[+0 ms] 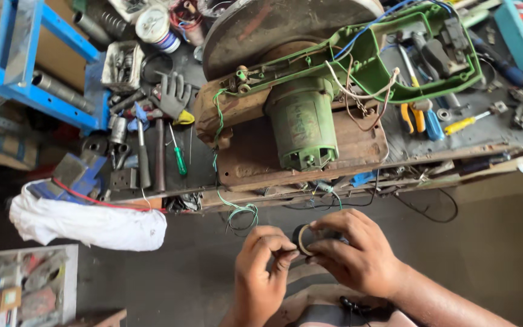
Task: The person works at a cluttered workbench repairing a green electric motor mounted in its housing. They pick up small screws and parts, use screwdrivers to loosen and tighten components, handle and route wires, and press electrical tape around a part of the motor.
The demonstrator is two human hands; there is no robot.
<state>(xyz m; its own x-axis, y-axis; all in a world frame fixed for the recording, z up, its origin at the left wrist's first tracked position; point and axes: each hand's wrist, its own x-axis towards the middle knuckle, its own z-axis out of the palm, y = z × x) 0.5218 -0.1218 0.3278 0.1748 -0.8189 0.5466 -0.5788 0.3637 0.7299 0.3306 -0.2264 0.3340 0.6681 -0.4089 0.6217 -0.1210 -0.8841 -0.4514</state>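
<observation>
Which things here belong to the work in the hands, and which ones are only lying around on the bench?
In hand:
- roll of black tape, held by both the left hand and the right hand
- green motor with loose wires, on the bench just above the hands

Lying about:
- green screwdriver
- grey glove
- orange pliers
- white cloth

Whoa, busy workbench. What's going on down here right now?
A person is holding a small roll of black tape between both hands: the left hand pinches at its edge while the right hand wraps around it. Just above, on the cluttered bench, lies an opened green power tool with its motor and loose wires exposed. Screwdrivers, pliers and a grey glove lie scattered around it, and a white bag hangs at the bench's edge.
</observation>
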